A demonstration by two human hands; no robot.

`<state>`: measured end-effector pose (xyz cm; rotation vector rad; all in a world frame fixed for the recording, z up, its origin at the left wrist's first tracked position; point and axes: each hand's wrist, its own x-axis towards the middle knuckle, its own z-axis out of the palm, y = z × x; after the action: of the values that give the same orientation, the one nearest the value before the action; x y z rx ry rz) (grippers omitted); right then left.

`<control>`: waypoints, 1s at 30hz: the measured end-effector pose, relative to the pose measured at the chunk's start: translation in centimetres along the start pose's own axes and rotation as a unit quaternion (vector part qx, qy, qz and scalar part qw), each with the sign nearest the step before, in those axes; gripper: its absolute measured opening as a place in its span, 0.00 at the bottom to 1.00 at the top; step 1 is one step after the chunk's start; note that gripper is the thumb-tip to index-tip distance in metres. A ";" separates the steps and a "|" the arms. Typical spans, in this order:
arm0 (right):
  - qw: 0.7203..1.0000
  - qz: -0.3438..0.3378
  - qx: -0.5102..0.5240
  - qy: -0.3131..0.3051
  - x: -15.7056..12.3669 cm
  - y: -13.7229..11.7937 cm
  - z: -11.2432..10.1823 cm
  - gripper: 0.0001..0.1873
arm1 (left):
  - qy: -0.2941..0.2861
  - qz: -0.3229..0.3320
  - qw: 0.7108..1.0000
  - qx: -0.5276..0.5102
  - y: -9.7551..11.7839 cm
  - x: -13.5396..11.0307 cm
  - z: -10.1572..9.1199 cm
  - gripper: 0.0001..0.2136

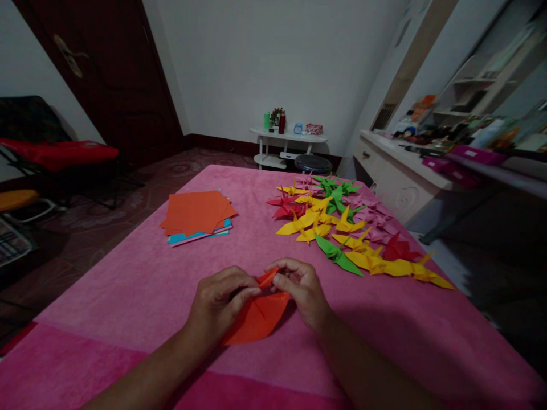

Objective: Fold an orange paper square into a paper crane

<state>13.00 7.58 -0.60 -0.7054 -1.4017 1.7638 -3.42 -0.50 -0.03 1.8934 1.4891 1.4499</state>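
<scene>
An orange sheet of origami paper (256, 322) is held between my two hands over the pink tablecloth (141, 285). My left hand (220, 296) pinches its upper edge with thumb and fingers. The upper right part is pinched by my right hand (301, 287). Between the hands the edge is bent up into a fold, and the lower part spreads toward me with a crease in it. Some of the fingertips behind the paper are hidden.
A stack of orange, blue and pink paper (196, 213) lies at the left. Several folded paper cranes (316, 219) in yellow, green, red and pink cover the right side. Beyond stand a round stool (313, 164), a white side table (290, 135) and a dresser (397, 171).
</scene>
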 end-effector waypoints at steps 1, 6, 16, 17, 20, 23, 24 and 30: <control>1.000 0.001 0.004 -0.004 0.0 0.0 0.0 0.08 | 0.001 0.004 1.000 0.003 0.0 0.0 0.0 0.06; 1.000 0.011 0.006 -0.009 0.1 0.2 0.2 0.08 | 0.004 0.003 1.000 0.015 -0.2 0.0 0.2 0.05; 0.999 0.030 0.017 -0.030 -0.1 -0.3 0.7 0.07 | 0.012 0.028 0.999 0.013 0.1 -0.1 0.4 0.09; 0.999 0.031 0.014 -0.029 -0.2 -0.3 0.8 0.07 | 0.013 0.028 0.999 0.011 0.1 -0.1 0.4 0.09; 0.999 0.031 0.007 -0.024 -0.3 -0.2 0.8 0.08 | 0.013 0.015 1.000 0.012 0.2 -0.1 0.6 0.10; 1.000 0.024 0.002 -0.011 -0.3 0.3 0.6 0.08 | -0.006 -0.016 1.000 -0.001 0.3 0.1 0.7 0.10; 1.000 0.021 0.003 -0.005 -0.2 0.4 0.6 0.08 | -0.014 -0.028 0.999 -0.011 0.4 0.1 0.7 0.10; 0.999 0.027 0.022 0.003 -0.2 0.3 0.6 0.08 | -0.018 -0.043 0.998 -0.038 0.2 -0.1 0.7 0.09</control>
<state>12.52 7.06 -0.72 -0.7311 -1.3456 1.8276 -2.68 -0.47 -0.24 1.7795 1.4595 1.4049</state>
